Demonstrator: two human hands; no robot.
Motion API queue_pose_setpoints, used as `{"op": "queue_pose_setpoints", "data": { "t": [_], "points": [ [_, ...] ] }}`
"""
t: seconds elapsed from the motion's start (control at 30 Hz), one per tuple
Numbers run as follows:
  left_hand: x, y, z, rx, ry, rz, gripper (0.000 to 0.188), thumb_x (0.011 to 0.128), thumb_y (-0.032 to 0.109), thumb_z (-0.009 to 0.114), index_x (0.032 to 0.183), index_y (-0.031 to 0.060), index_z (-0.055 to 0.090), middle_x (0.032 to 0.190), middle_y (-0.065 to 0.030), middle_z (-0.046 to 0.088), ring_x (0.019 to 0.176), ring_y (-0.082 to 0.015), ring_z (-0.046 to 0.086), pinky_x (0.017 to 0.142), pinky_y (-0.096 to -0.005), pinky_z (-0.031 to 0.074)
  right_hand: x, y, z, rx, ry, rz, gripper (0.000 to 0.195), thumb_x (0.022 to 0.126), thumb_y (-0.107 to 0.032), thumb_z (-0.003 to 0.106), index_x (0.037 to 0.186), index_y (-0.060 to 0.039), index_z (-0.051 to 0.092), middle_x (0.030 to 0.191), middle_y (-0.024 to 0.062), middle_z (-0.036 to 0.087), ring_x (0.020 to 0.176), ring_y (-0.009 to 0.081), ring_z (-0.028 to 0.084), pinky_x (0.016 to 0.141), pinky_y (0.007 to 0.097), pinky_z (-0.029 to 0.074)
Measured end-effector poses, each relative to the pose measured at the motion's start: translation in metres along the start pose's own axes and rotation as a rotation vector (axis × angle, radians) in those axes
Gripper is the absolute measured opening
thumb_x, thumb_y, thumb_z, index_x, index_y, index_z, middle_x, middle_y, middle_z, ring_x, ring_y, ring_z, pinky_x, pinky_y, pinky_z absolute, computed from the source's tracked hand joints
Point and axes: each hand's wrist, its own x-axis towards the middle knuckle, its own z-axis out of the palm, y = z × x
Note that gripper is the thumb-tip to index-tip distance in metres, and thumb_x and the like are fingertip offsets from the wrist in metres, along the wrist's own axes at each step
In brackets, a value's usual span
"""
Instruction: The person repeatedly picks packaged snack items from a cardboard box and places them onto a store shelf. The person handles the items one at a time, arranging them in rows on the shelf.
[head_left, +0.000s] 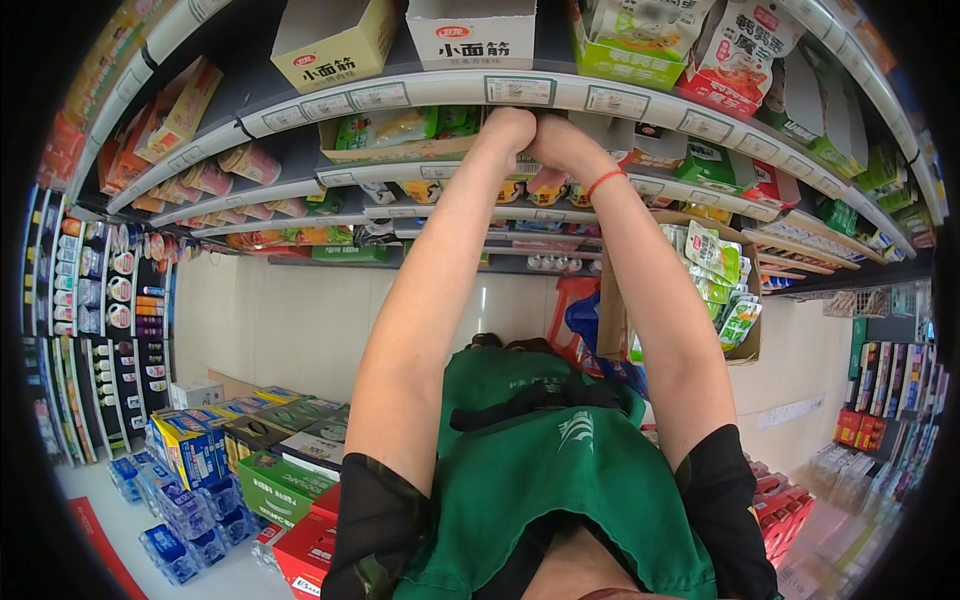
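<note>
My left hand (511, 129) and my right hand (559, 142) meet at the shelf just below the upper price rail (450, 91). Most of their fingers are hidden behind each other and under the rail, so any hold on an item cannot be made out. Left of them stands an open display carton (409, 152) with green snack packets (386, 129) in it. To the right of my wrists sit grey-white open cartons (600, 133). A cardboard box (613, 322) of small green and white packets (712, 255) rests beside my right forearm.
Above, the shelf bears a cream open carton (330, 56), a white open carton (471, 37) and red snack pouches (742, 56). Pink cups (251, 161) line a left shelf. Behind me at left are stacked drink cartons (285, 484) and blue-wrapped bottle packs (176, 551).
</note>
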Motion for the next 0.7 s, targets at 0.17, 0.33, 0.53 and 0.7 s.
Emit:
{"op": "queue_pose_setpoints", "data": {
  "t": [0.17, 0.33, 0.53, 0.7],
  "points": [
    [0.008, -0.005, -0.008, -0.016, -0.012, -0.035, 0.027, 0.083, -0.004, 0.046, 0.108, -0.0038, 0.057, 0.108, -0.0146, 0.059, 0.094, -0.0236, 0.057, 0.079, -0.0347, 0.049, -0.008, -0.005, -0.002, 0.131, -0.061, -0.019, 0.024, 0.091, -0.01, 0.041, 0.097, 0.0071, 0.057, 0.098, 0.0185, 0.066, 0.069, 0.0254, 0.071, 0.049, 0.0321, 0.054],
    [0.006, -0.005, -0.009, 0.026, -0.025, -0.046, 0.026, 0.084, -0.004, 0.046, 0.107, -0.0042, 0.058, 0.106, -0.0145, 0.06, 0.09, -0.0239, 0.058, 0.078, -0.0345, 0.05, -0.003, 0.003, 0.0, 0.236, 0.007, -0.029, 0.022, 0.088, -0.009, 0.045, 0.093, 0.0089, 0.058, 0.092, 0.0192, 0.067, 0.065, 0.0244, 0.071, 0.049, 0.0326, 0.054],
    [0.004, -0.008, -0.01, 0.142, -0.029, -0.032, 0.026, 0.083, -0.003, 0.045, 0.105, -0.0045, 0.06, 0.104, -0.0151, 0.061, 0.09, -0.0234, 0.058, 0.075, -0.0321, 0.049, 0.016, 0.018, 0.014, 0.121, 0.194, -0.111, 0.021, 0.086, -0.011, 0.05, 0.088, 0.0068, 0.061, 0.074, 0.0175, 0.067, 0.057, 0.023, 0.069, 0.048, 0.0317, 0.054],
    [-0.021, -0.003, -0.003, 0.179, 0.034, 0.147, 0.029, 0.084, -0.002, 0.043, 0.107, -0.0076, 0.059, 0.108, -0.0175, 0.062, 0.09, -0.0217, 0.059, 0.076, -0.0321, 0.046, 0.017, 0.022, 0.016, 0.095, 0.341, -0.102, 0.022, 0.086, -0.01, 0.049, 0.083, 0.0068, 0.063, 0.069, 0.0176, 0.067, 0.055, 0.022, 0.067, 0.05, 0.0324, 0.054]
  ]
}}
